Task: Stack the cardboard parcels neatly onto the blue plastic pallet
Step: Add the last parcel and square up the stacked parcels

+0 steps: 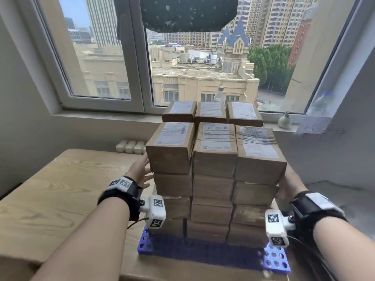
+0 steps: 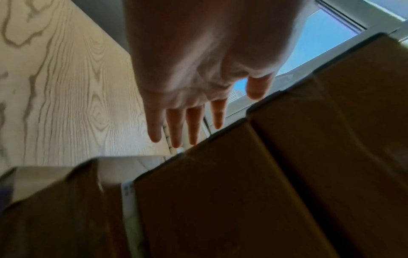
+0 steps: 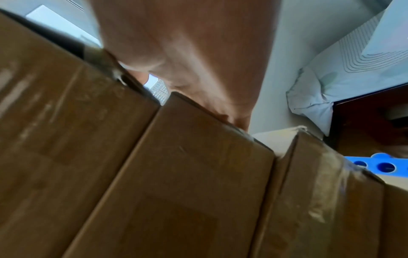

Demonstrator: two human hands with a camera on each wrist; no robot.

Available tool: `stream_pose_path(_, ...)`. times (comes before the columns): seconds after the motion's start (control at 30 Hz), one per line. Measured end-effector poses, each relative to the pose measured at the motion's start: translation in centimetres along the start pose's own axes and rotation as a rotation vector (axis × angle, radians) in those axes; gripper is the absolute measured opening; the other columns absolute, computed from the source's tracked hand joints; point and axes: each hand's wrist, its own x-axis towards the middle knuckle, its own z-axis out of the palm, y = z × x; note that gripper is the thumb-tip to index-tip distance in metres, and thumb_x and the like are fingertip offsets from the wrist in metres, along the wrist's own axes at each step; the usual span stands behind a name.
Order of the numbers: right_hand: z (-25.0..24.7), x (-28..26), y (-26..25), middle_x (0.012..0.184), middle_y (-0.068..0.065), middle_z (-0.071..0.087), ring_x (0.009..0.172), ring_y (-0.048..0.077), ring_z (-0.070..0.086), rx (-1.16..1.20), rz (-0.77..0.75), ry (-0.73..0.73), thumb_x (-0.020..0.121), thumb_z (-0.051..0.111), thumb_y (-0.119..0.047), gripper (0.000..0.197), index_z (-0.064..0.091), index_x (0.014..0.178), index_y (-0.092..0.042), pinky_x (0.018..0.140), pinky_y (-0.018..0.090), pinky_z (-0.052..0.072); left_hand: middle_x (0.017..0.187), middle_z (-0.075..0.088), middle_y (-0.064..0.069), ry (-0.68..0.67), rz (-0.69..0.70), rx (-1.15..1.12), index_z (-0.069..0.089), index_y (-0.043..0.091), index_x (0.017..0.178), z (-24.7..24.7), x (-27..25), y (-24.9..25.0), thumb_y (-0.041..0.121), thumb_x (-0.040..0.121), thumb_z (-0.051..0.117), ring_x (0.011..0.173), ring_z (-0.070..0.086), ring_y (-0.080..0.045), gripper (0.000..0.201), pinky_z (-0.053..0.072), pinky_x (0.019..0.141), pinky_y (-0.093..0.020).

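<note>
On the blue plastic pallet (image 1: 276,260), at the near edge of the counter (image 1: 60,189), the cardboard parcels (image 1: 215,179) stand in tall columns. The left hand (image 1: 142,171), fingers (image 2: 174,125) straight and spread, sits beside the left column; the right hand (image 1: 290,185) lies flat against the right one, its fingers hidden. Squaring up should go best with even, inward palm pressure low down, since the jutting top left parcel (image 1: 170,147) could topple.

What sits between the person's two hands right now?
The stack of cardboard parcels on the blue pallet fills the stretch between left hand and right hand, as the head view shows.
</note>
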Motion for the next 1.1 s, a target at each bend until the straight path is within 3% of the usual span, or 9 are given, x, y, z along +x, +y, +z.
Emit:
stream_pose_path(0.1, 0.5, -0.7, 0.3, 0.117, -0.003, 0.070, 0.110, 0.019, 0.061, 0.060, -0.048, -0.031, 0.087, 0.054, -0.062, 0.047, 0.064, 0.124, -0.034, 0.096, 0.047, 0.049, 0.090, 0.060, 0.004, -0.052, 0.025, -0.097, 0.063, 0.026, 0.099, 0.9, 0.2, -0.2, 0.052, 0.095, 0.040, 0.089, 0.059, -0.019, 0.036, 0.045, 0.080, -0.033)
stream_pose_path(0.23, 0.9, -1.0, 0.6, 0.120, 0.001, 0.069, 0.111, 0.021, 0.061, 0.049, -0.065, -0.017, 0.086, 0.055, -0.061, 0.044, 0.071, 0.116, -0.032, 0.095, 0.050, 0.051, 0.056, 0.051, 0.006, -0.089, 0.092, -0.159, 0.053, 0.022, 0.073, 1.5, 0.4, -0.2, 0.037, 0.088, 0.049, 0.055, 0.041, -0.015, 0.022, 0.031, 0.053, -0.022)
stream_pose_path(0.4, 0.6, -1.1, 0.9, 0.110, 0.003, 0.063, 0.095, 0.022, 0.055, 0.048, -0.027, -0.014, 0.082, 0.057, -0.065, 0.056, 0.067, 0.121, -0.026, 0.085, 0.045, 0.049, 0.064, 0.045, 0.007, -0.116, 0.061, -0.150, 0.048, 0.029, 0.070, 0.9, 0.6, -0.6, 0.060, 0.069, 0.058, 0.057, 0.040, -0.013, 0.032, 0.038, 0.053, -0.021)
stream_pose_path(0.5, 0.5, -1.7, 0.9, 0.114, 0.005, 0.065, 0.101, 0.023, 0.055, 0.053, -0.029, -0.010, 0.084, 0.055, -0.063, 0.044, 0.069, 0.113, -0.033, 0.095, 0.050, 0.043, 0.067, 0.039, 0.007, -0.128, 0.048, -0.138, 0.044, 0.031, 0.067, 0.7, 0.5, -0.4, 0.064, 0.059, 0.060, 0.057, 0.035, -0.012, 0.038, 0.033, 0.055, -0.022)
stream_pose_path(0.67, 0.3, -2.3, 1.2, 0.124, 0.008, 0.067, 0.120, 0.033, 0.059, 0.025, -0.020, 0.020, 0.066, 0.063, -0.075, 0.070, 0.063, 0.124, -0.036, 0.101, 0.066, 0.038, 0.069, 0.046, 0.007, -0.134, 0.053, -0.155, 0.051, 0.028, 0.070, 0.2, 1.0, -0.6, 0.058, 0.067, 0.055, 0.060, 0.040, -0.013, 0.031, 0.038, 0.052, -0.018)
stream_pose_path(0.87, 0.3, -2.2, 1.6, 0.105, 0.001, 0.063, 0.094, 0.024, 0.050, 0.044, -0.013, 0.081, 0.065, 0.062, -0.073, 0.075, 0.060, 0.125, -0.028, 0.076, 0.037, 0.042, 0.072, 0.039, 0.005, -0.133, 0.155, -0.205, 0.046, 0.032, 0.072, 0.1, 1.8, -1.2, 0.053, 0.070, 0.060, 0.058, 0.032, -0.012, 0.025, 0.023, 0.050, -0.022)
stream_pose_path(0.97, 0.0, -2.2, 1.5, 0.073, -0.002, 0.067, 0.069, 0.016, 0.060, 0.079, -0.043, 0.210, 0.093, 0.052, -0.047, 0.040, 0.066, 0.107, -0.012, 0.055, 0.020, 0.048, 0.084, 0.056, 0.008, 0.017, 0.192, -0.201, 0.063, 0.030, 0.092, -0.1, 2.2, -1.7, 0.049, 0.091, 0.045, 0.075, 0.050, -0.012, 0.026, 0.045, 0.075, -0.029)
stream_pose_path(1.03, -0.2, -2.6, 1.8, 0.066, 0.001, 0.060, 0.058, 0.013, 0.055, 0.020, -0.024, 0.298, 0.098, 0.049, -0.037, 0.029, 0.062, 0.086, -0.014, 0.050, 0.017, 0.045, 0.114, 0.063, 0.003, 0.101, 0.163, -0.159, 0.063, 0.024, 0.123, -0.7, 2.8, -3.0, 0.054, 0.093, 0.039, 0.110, 0.052, -0.019, 0.048, 0.031, 0.105, -0.045)
stream_pose_path(1.1, -1.5, -1.4, 2.9, 0.073, 0.004, 0.054, 0.061, 0.011, 0.046, -0.152, 0.012, 0.379, 0.096, 0.050, -0.036, 0.033, 0.060, 0.072, -0.015, 0.059, 0.024, 0.040, 0.138, 0.056, 0.000, 0.127, 0.095, -0.115, 0.056, 0.022, 0.135, -1.1, 3.6, -4.7, 0.057, 0.094, 0.036, 0.133, 0.043, -0.025, 0.058, 0.021, 0.112, -0.048)
